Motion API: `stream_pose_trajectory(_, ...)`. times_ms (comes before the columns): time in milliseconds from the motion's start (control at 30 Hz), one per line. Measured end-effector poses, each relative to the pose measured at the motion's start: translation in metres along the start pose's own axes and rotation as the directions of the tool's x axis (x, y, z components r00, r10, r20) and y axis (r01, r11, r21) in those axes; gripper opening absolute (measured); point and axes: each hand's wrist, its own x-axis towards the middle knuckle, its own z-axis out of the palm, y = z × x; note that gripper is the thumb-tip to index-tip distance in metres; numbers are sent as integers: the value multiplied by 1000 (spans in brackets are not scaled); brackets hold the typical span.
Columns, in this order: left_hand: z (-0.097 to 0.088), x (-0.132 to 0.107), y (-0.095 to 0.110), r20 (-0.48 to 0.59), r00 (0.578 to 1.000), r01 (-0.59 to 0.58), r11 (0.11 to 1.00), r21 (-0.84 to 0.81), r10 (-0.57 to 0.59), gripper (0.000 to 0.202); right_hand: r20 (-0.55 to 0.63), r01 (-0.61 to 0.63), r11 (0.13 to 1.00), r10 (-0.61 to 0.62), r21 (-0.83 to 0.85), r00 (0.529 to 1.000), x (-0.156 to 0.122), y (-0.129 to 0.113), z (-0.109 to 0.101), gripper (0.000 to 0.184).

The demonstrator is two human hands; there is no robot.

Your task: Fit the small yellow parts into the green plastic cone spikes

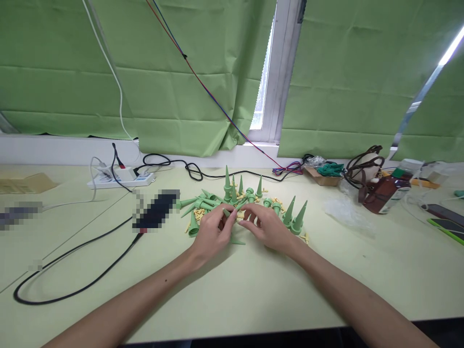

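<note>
My left hand [214,231] is closed, thumb against fingers, around a green plastic spike [226,212] whose end shows above the thumb. Close beside it, my right hand [267,227] has its fingers curled and its thumb near the index fingertip; what lies between them is too small to make out. Around both hands lie several green cone-shaped plastic spikes [205,202] and small yellow plastic pieces [198,215]. Some spikes stand point up, such as the upright spike [299,218] to the right of my right hand. Another green spike [238,242] lies just below my hands.
A power strip [123,181] with plugs and a black cable [213,175] run along the back. At left a blurred dark device [156,210] trails a looped cable. To the right are a brown bottle [386,193], clear plastic wrap [348,215], a cardboard box [321,177] and a green-edged phone [447,229].
</note>
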Motion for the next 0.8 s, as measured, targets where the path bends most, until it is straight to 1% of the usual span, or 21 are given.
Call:
stream_pose_trajectory(133, 1, 0, -1, -21, 1000, 8, 1000, -4, -8, 16, -13, 44, 999, -45, -8, 999, 0, 3, 2, 14)
stream_pose_trajectory(267, 2, 0, -2, 25, 1000, -4, 1000, -17, 5, 15, -36, 52, 998, -54, -35, 998, 0, 6, 3, 11)
stream_pose_trajectory(400, 1, -1, 0, 51, 999, -12, 999, -48, 15, 11, -44, 48, 998, -49, -44, 998, 1, 7, 2, 11)
stream_pose_trajectory(500, 0, -1, 2, 91, 995, -38, 997, -70, 44, 8, -45, 41, 998, -43, -55, 998, 2, 7, 1, 13)
stream_pose_trajectory(600, -1, -1, 4, 122, 990, -60, 995, -79, 69, 12, -33, 23, 998, -25, -62, 999, 2, 7, 0, 19)
stream_pose_trajectory(800, -1, 0, 3, 123, 991, -54, 997, -59, 61, 9, -9, 31, 997, -32, -77, 999, 1, 8, 1, 31)
